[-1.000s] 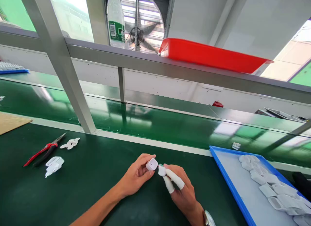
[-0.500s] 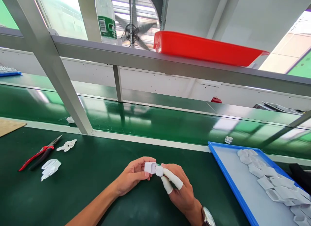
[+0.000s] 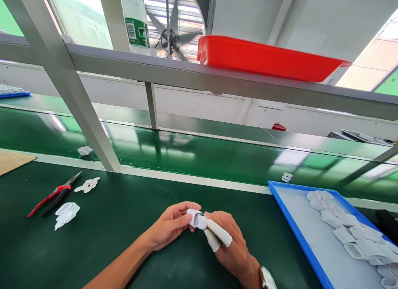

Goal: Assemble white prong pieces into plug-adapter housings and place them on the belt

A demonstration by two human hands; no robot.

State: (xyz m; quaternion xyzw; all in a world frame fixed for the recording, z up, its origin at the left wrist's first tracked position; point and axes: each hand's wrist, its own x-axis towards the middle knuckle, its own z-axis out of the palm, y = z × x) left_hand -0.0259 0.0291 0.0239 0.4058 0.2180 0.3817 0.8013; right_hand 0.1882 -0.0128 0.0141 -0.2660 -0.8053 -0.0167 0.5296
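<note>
My left grip [image 3: 169, 226] holds one white housing [image 3: 192, 217], open end rightward, long axis unclear. My right grip [image 3: 234, 249] pinches one white piece [image 3: 202, 223].

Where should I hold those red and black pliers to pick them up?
Probably by the two handles, coming from the near left side: the pliers lie with their handles toward that side and the pointed metal tip facing away.
</note>
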